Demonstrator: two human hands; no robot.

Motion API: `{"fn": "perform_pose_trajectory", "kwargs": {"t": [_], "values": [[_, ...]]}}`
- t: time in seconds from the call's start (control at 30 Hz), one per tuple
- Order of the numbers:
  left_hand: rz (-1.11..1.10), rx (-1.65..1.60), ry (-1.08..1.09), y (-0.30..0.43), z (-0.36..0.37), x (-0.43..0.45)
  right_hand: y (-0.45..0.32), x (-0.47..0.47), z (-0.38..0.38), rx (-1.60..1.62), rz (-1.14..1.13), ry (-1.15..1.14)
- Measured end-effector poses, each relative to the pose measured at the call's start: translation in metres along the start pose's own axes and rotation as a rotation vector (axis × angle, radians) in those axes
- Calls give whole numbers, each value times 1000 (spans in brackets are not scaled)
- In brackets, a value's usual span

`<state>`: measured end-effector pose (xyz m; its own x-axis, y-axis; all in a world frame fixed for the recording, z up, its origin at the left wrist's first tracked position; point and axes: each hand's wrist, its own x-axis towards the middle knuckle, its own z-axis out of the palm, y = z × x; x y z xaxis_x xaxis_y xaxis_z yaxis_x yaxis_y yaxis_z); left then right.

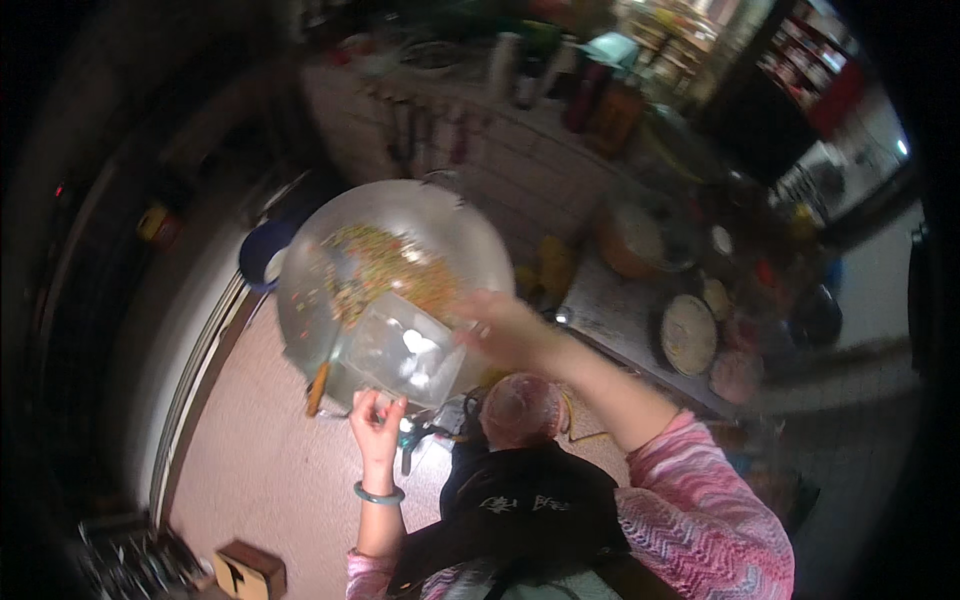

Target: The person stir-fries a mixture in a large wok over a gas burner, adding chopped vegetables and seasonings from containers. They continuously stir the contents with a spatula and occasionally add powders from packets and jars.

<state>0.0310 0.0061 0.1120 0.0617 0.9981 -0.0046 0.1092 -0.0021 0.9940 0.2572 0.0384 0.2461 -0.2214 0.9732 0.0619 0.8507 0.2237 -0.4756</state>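
Observation:
A large metal bowl or wok [480, 247] in front of me holds a spread of chopped green and orange food [390, 262]. Over its near side a clear plastic container [397, 352] is tilted, its inside catching the light. The fingers of my left hand [377, 420] pinch the container's near edge. My right hand [506, 330], blurred by motion, is at the container's right side above the bowl; whether it touches the container is not clear. A utensil with a wooden handle [319, 386] leans over the bowl's near left rim.
A pink-tinted round container [523, 409] stands right of the bowl, close to my apron. On a surface at right are a round dish of pale food [688, 335] and other vessels. A dark blue bucket [262, 251] is at left. A cardboard box [250, 568] lies on the floor.

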Motion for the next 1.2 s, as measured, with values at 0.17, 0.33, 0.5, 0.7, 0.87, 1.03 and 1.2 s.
{"fn": "perform_pose_trajectory", "kwargs": {"t": [0.17, 0.33, 0.5, 0.7, 0.87, 1.03, 1.2], "values": [[75, 32, -331, 0, 44, -9, -50, -100, 6, 189, 122, 521], [229, -41, -620, -17, 229, -58, 6, -248, -13, 652, 733, 478], [-12, -47, -642, -49, 374, -69, 61, -307, -8, 909, 387, 409], [309, 487, 222, -40, 223, -32, 77, -266, 18, 838, 365, 84], [-89, 922, 1012, -45, -2, 16, 40, -156, 98, 670, -33, 94], [-334, 1079, 269, -55, -78, 37, -23, 1, 222, 850, 269, -179], [-158, 956, -127, -29, -37, 18, -28, 64, 277, 1556, 910, -536]]}}
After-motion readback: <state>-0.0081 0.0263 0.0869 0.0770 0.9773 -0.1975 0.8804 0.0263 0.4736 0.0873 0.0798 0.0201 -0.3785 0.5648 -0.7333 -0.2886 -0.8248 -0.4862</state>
